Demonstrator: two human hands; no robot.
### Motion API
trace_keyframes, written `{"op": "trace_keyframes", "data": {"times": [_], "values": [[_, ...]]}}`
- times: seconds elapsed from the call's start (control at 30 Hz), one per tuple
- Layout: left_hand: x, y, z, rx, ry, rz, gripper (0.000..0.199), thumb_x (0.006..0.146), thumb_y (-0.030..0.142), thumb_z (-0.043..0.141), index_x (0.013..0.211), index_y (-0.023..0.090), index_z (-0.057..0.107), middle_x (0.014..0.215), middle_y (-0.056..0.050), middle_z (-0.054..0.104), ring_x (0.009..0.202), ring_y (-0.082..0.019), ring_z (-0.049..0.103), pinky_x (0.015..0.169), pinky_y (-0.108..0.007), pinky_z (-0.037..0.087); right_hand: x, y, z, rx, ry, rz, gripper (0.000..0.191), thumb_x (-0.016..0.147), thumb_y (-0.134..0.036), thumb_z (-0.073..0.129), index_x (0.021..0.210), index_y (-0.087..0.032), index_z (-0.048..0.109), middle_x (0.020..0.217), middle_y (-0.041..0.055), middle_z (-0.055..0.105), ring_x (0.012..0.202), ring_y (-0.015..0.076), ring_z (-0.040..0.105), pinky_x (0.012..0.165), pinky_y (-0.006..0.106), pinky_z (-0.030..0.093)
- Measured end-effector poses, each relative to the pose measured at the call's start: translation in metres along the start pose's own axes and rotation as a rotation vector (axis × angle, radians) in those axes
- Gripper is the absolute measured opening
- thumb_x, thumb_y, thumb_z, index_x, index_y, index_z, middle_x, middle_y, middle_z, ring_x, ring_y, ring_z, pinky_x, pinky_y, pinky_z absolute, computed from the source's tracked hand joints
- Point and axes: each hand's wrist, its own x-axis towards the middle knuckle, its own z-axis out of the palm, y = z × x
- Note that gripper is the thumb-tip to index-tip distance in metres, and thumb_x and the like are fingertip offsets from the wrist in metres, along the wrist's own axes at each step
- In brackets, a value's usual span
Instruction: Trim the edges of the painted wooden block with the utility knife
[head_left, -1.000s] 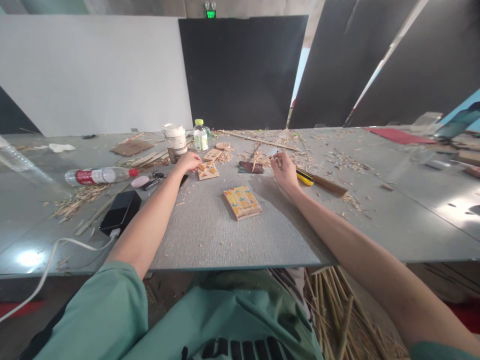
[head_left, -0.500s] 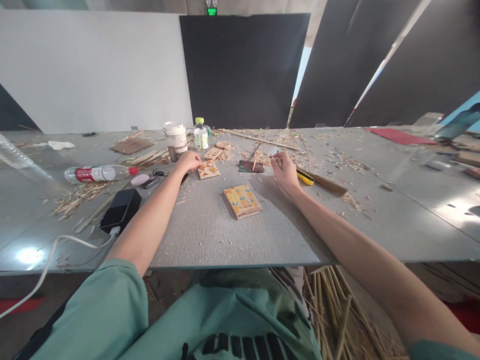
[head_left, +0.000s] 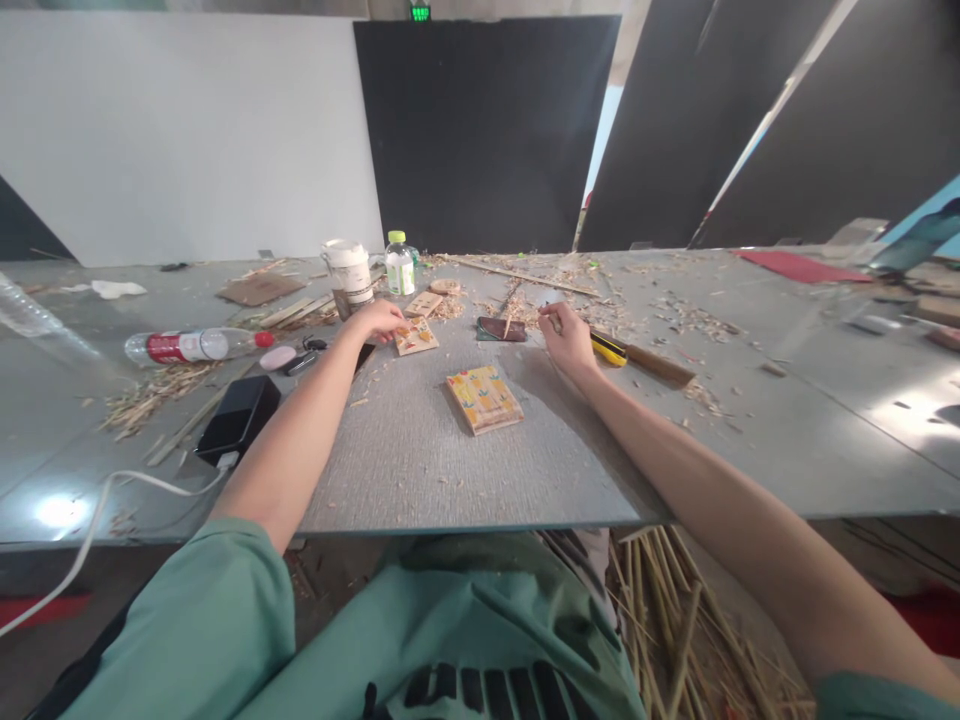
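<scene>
A square wooden block with a pineapple pattern lies flat on the grey mat. My left hand has its fingers bent together at the left edge of a smaller patterned wooden piece; whether they grip it is unclear. My right hand is closed near the brown and green sanding piece, its fingertips together; what they hold is too small to name. A yellow and black cutter lies just right of that hand, beside a long brown strip.
Left of my left arm lie a plastic bottle and a black power box with a white cable. A paper cup and a green-capped bottle stand behind. Wood shavings litter the table.
The view has shifted slightly. My left fingers have moved a little further over the small patterned piece's edge. The right hand has stayed nearly in place.
</scene>
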Motion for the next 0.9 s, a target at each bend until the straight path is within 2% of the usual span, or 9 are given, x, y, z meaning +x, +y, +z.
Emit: {"op": "trace_keyframes", "data": {"times": [0.17, 0.3, 0.4, 0.5, 0.77, 0.9], "values": [[-0.008, 0.007, -0.012, -0.006, -0.044, 0.002, 0.019, 0.072, 0.029, 0.088, 0.075, 0.019, 0.072, 0.069, -0.005, 0.072, 0.066, -0.018, 0.07, 0.063, -0.025, 0.05, -0.001, -0.004, -0.002, 0.055, -0.052, -0.003, 0.023, 0.094, -0.046, 0.056, 0.095, -0.025, 0.065, 0.091, 0.0066, 0.072, 0.085, 0.026, 0.064, 0.081, 0.039, 0.048], [-0.011, 0.013, -0.027, -0.017, -0.034, 0.034, 0.021, 0.068, 0.019, 0.088, 0.084, 0.017, 0.074, 0.07, -0.005, 0.074, 0.063, -0.018, 0.07, 0.062, -0.025, 0.05, -0.005, -0.015, -0.006, 0.146, -0.216, -0.05, 0.036, 0.1, -0.056, 0.051, 0.092, -0.025, 0.067, 0.08, 0.0027, 0.069, 0.076, 0.0214, 0.063, 0.075, 0.035, 0.05], [-0.011, 0.015, -0.035, -0.058, 0.015, 0.061, 0.027, 0.067, 0.015, 0.087, 0.091, 0.016, 0.075, 0.065, -0.004, 0.071, 0.061, -0.017, 0.069, 0.065, -0.027, 0.054, -0.009, -0.026, -0.008, 0.201, -0.355, -0.093, 0.041, 0.101, -0.06, 0.051, 0.089, -0.025, 0.069, 0.076, 0.0009, 0.067, 0.07, 0.0186, 0.061, 0.068, 0.032, 0.049], [-0.012, 0.015, -0.038, -0.128, 0.109, 0.107, 0.03, 0.072, 0.012, 0.084, 0.1, 0.015, 0.074, 0.063, -0.002, 0.068, 0.061, -0.016, 0.068, 0.067, -0.028, 0.057, -0.013, -0.034, -0.009, 0.209, -0.428, -0.123, 0.044, 0.101, -0.062, 0.053, 0.086, -0.024, 0.071, 0.072, 0.0008, 0.066, 0.067, 0.0178, 0.06, 0.066, 0.032, 0.048], [-0.012, 0.02, -0.032, -0.27, 0.29, 0.216, 0.025, 0.076, 0.005, 0.074, 0.099, 0.014, 0.074, 0.075, -0.002, 0.068, 0.064, -0.014, 0.068, 0.07, -0.028, 0.058, -0.013, -0.033, -0.009, 0.161, -0.433, -0.16, 0.046, 0.102, -0.062, 0.052, 0.091, -0.024, 0.075, 0.073, 0.0022, 0.066, 0.069, 0.02, 0.061, 0.067, 0.035, 0.05], [-0.014, 0.02, -0.024, -0.312, 0.269, 0.217, 0.018, 0.084, 0.003, 0.072, 0.1, 0.012, 0.073, 0.074, -0.001, 0.066, 0.066, -0.012, 0.066, 0.071, -0.026, 0.058, -0.013, -0.028, -0.007, 0.135, -0.442, -0.169, 0.044, 0.106, -0.059, 0.051, 0.095, -0.023, 0.074, 0.076, 0.0014, 0.067, 0.07, 0.0182, 0.061, 0.071, 0.034, 0.053]]}}
